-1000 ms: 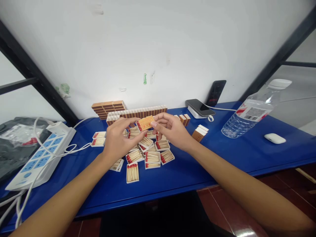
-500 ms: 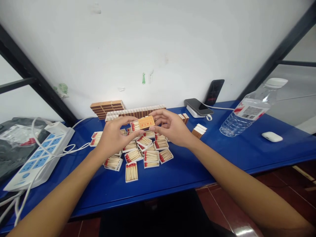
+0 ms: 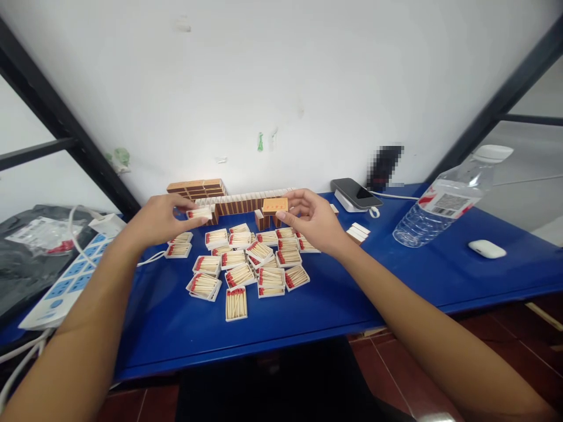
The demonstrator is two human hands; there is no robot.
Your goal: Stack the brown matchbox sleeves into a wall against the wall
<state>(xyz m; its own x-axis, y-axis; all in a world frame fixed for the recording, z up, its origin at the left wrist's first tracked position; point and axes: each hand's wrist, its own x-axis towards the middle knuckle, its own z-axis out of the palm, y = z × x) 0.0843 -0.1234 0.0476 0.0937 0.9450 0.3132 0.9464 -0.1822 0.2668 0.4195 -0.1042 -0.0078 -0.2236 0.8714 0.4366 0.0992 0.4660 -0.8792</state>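
Observation:
My left hand pinches a white matchbox tray full of red-tipped matches, held above the left part of the table. In my right hand is an orange matchbox sleeve, gripped between thumb and fingers and apart from the tray. Below and between the hands lie several open trays of matches, some overlapping. One tray sits nearest the front. Behind them runs a long row of upright matchboxes, partly hidden by my hands.
Flat matchboxes are stacked at the wall. A white power strip with cables and a dark bag lie left. On the right are a phone on a stand, upright matchboxes, a water bottle and a white earphone case.
The tray has come out of the orange sleeve. My left hand has moved left with the tray, while my right hand has shifted slightly up and right with the sleeve.

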